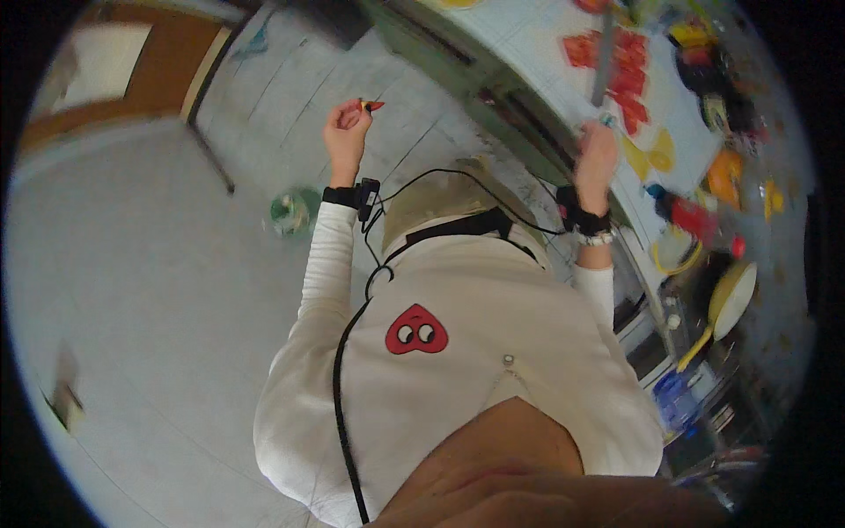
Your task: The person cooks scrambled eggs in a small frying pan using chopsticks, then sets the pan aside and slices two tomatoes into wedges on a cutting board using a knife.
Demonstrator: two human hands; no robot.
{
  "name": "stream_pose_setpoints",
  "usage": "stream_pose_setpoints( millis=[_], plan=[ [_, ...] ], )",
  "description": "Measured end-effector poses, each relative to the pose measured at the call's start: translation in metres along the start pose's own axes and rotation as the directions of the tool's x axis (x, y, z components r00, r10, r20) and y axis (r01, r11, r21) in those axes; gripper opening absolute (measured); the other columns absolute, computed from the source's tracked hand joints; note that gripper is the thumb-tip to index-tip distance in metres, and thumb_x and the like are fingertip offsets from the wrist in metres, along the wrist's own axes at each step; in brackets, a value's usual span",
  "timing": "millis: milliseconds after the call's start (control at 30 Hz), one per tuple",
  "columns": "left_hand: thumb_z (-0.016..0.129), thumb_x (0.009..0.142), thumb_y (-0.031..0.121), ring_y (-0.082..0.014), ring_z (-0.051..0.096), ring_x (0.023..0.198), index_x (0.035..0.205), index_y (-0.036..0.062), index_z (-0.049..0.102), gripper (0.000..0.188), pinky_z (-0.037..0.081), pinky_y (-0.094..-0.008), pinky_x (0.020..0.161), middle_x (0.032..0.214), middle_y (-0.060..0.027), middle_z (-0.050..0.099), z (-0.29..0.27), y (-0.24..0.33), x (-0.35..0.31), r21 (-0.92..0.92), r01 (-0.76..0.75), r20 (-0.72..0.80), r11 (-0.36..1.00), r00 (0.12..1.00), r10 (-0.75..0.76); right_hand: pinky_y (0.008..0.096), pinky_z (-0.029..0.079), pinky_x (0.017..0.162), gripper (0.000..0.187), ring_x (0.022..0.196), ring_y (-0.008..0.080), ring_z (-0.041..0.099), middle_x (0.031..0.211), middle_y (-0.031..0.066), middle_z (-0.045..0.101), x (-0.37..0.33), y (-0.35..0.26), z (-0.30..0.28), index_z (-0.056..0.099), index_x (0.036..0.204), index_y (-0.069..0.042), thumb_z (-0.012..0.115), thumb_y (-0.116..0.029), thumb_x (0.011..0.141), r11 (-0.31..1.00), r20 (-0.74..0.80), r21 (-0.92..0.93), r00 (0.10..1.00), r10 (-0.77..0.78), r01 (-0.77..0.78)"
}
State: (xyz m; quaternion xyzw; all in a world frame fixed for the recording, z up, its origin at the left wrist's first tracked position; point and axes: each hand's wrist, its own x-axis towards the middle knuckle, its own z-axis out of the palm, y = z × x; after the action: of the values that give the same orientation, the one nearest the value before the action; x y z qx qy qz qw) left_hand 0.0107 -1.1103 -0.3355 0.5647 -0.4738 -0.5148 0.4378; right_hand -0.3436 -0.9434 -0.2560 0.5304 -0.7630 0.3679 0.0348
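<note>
Out over the floor, clear of the counter, my left hand (347,134) is closed with its fingertips pinching a small red pointed piece (375,106) that has a dark and yellowish end. I cannot make out its kind. My right hand (597,158), slightly blurred, is wrapped round the handle of a knife (605,57). Its long blade points away over the counter (528,40). Flat red pieces (627,81) lie by the blade, and yellow pieces (650,157) lie beside my right hand.
A greenish see-through bin (295,212) stands on the floor by my left forearm. On the counter's right side are a red bottle (695,217), a yellow-handled pan (729,304) and a blue item (676,402). Green cabinet fronts (502,101) run below the edge. A black cable (466,174) links my wrists.
</note>
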Motion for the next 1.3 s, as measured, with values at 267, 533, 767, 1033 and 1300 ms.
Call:
stream_pose_setpoints(
  millis=[267,533,767,1033,1300],
  plan=[
    [0.077,0.073,0.006,-0.0140,0.061,0.076,0.092,-0.0016,0.068,0.022,0.049,-0.0280,0.071,0.085,-0.0058,0.068,-0.212,-0.178,-0.062,-0.208,0.284,-0.539,0.936,0.765,-0.352,0.0258,0.039,0.050,0.040,0.057,0.0125,0.048,0.069,0.0026,0.054,0.002,-0.008,0.015,0.059,0.094,-0.004,0.036,-0.036,0.098,0.657,0.101,0.506,0.795,0.598,-0.559],
    [0.078,0.071,0.010,-0.0259,0.063,0.086,0.101,-0.0036,0.061,0.037,0.050,-0.0390,0.075,0.096,-0.0152,0.066,-0.248,-0.266,-0.024,0.011,0.376,-0.800,0.927,0.560,-0.217,0.0252,0.036,0.054,0.040,0.062,0.0108,0.048,0.075,0.0029,0.055,0.003,-0.003,0.004,0.059,0.093,-0.004,0.037,-0.037,0.099,0.726,0.090,0.401,0.813,0.576,-0.559],
    [0.071,0.074,0.018,-0.0345,0.062,0.093,0.118,-0.0057,0.056,0.052,0.047,-0.0426,0.085,0.104,-0.0207,0.065,-0.275,-0.335,0.040,-0.024,0.634,-0.651,0.773,0.577,-0.493,0.0249,0.038,0.057,0.043,0.068,0.0097,0.051,0.079,0.0002,0.058,0.011,-0.024,-0.007,0.062,0.095,-0.006,0.039,-0.042,0.099,0.801,-0.030,0.179,0.810,0.585,-0.572],
    [0.065,0.083,0.009,-0.0166,0.061,0.081,0.107,-0.0027,0.062,0.027,0.050,-0.0284,0.070,0.098,-0.0080,0.065,-0.121,-0.232,0.102,-0.104,0.504,0.006,0.857,0.862,-0.506,0.0238,0.032,0.051,0.035,0.057,0.0060,0.041,0.064,-0.0047,0.044,0.010,0.002,-0.014,0.064,0.092,-0.004,0.048,-0.035,0.099,0.673,-0.024,0.322,0.705,0.709,-0.666],
    [0.059,0.087,0.004,-0.0151,0.063,0.091,0.114,0.0006,0.062,0.027,0.049,-0.0268,0.079,0.106,-0.0083,0.067,0.084,-0.089,0.112,0.088,-0.143,0.737,0.986,0.675,0.032,0.0242,0.030,0.050,0.037,0.054,0.0065,0.038,0.064,-0.0033,0.045,0.009,0.008,-0.006,0.063,0.097,-0.003,0.041,-0.032,0.100,0.627,0.181,0.384,0.721,0.669,-0.678]
  ],
)
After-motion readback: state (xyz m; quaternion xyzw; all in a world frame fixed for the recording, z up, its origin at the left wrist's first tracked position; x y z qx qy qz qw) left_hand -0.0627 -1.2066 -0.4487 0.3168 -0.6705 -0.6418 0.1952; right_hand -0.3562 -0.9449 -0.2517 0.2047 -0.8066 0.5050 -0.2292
